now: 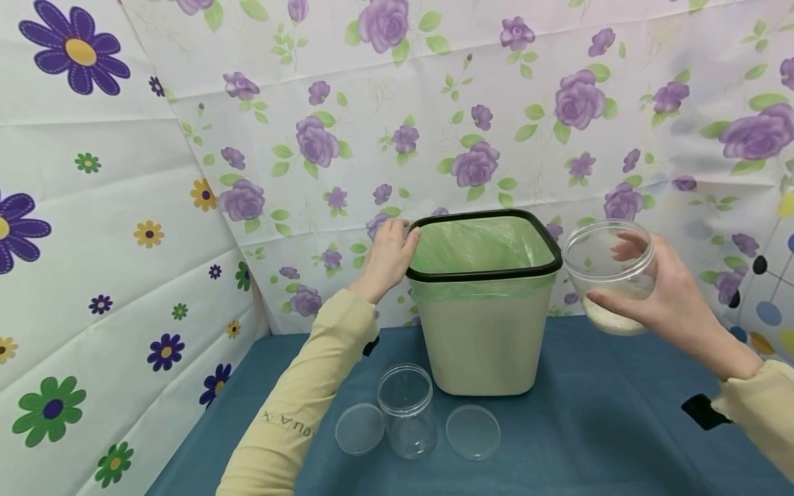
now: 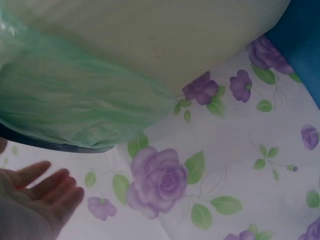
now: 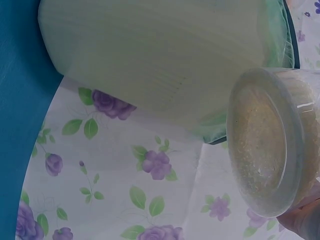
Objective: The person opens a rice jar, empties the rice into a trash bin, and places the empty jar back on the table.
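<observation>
A cream trash can (image 1: 486, 337) with a black rim and a green liner bag (image 1: 477, 244) stands at the middle of the table. My left hand (image 1: 391, 256) is at the rim's left corner, its thumb nearest the rim. In the left wrist view its fingers (image 2: 55, 192) are extended and hold nothing; whether the thumb touches the rim I cannot tell. My right hand (image 1: 666, 293) grips a clear plastic jar (image 1: 611, 275), lidless and slightly tilted, right of the can at rim height. Pale grainy stuff (image 3: 262, 137) lies in the jar's bottom.
In front of the can an open clear jar (image 1: 409, 420) stands on the blue cloth (image 1: 595, 420). Clear round lids lie on both sides of it, a left lid (image 1: 360, 429) and a right lid (image 1: 473, 432). A flowered curtain (image 1: 347, 83) hangs close behind the can.
</observation>
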`<state>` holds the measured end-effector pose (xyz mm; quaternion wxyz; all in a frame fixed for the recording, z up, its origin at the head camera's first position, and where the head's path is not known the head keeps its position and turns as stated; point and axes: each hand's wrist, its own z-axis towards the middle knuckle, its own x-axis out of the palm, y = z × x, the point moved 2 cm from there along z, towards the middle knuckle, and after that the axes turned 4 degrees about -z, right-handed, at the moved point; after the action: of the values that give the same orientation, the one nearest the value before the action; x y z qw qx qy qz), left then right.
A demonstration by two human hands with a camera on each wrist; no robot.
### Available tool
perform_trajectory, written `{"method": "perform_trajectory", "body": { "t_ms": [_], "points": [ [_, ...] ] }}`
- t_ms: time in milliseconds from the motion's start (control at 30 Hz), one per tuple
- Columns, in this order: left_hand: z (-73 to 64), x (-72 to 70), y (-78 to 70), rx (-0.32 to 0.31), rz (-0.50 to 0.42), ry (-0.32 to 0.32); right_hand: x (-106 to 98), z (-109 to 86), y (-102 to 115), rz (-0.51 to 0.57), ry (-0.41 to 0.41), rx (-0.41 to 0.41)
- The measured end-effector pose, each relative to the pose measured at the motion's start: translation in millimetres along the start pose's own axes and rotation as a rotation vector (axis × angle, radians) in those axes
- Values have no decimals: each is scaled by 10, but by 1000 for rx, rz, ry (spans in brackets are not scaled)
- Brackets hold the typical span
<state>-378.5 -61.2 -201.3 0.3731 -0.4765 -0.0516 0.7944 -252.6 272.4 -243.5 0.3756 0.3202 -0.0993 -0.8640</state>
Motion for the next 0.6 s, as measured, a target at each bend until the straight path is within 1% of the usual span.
{"method": "perform_trajectory", "body": {
  "t_ms": [133,233,367,433,533,600],
  "points": [
    [60,21,-4,-120,3,89,0,4,-5,1,4,13],
    [94,33,-1,-170,-12,140,5,3,-4,0,6,12],
    [102,37,2,-190,-43,197,3,12,-9,1,11,10],
    [96,31,-7,-196,-40,240,-6,21,-12,0,13,14],
    [115,38,-18,-209,1,295,-19,35,-14,1,23,30],
    [111,35,-23,-193,34,313,-26,43,-14,-6,28,43]
  ]
}}
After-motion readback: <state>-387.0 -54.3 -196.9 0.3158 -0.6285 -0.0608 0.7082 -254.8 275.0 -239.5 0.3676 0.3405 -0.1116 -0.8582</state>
